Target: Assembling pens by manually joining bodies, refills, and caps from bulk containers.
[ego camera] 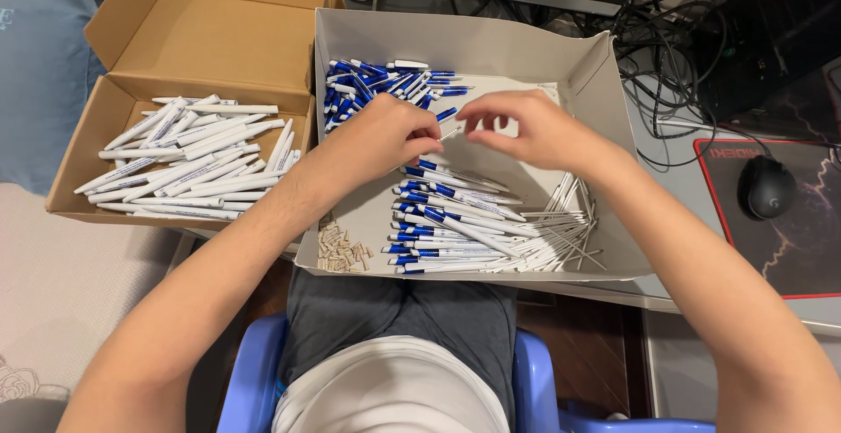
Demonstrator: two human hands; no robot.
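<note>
Over the middle of a shallow white cardboard tray (578, 65), which rests on the person's lap and against the edge of the worktop (674, 148), the two hands are brought close together, fingertips almost meeting. The left hand (385, 135) is closed around the body of a pen (448, 133), only a short pale tip of which is seen sticking out toward the right; whether the whole barrel lies inside the fist cannot be told. The right hand (534, 131) is held just beside that tip, thumb and forefinger pinched near it, though whether anything is gripped between them is too small to tell. Directly beneath the hands a row of assembled blue-and-white pens (442, 223) is laid on the tray floor, and to its right a bundle of thin white refills (561, 227) is spread. Behind the left hand, toward the far wall of the tray, a heap of blue pen parts (377, 82) is piled. In the near left corner of the tray a small cluster of tiny pale springs or tips (342, 249) is gathered. To the left, well apart from the hands, an open brown cardboard box (210, 39) is filled with white pen barrels (193, 157). On the worktop to the right, a black computer mouse (767, 186) is set on a red-edged mouse pad (810, 240), with tangled black cables (666, 39) behind.
</note>
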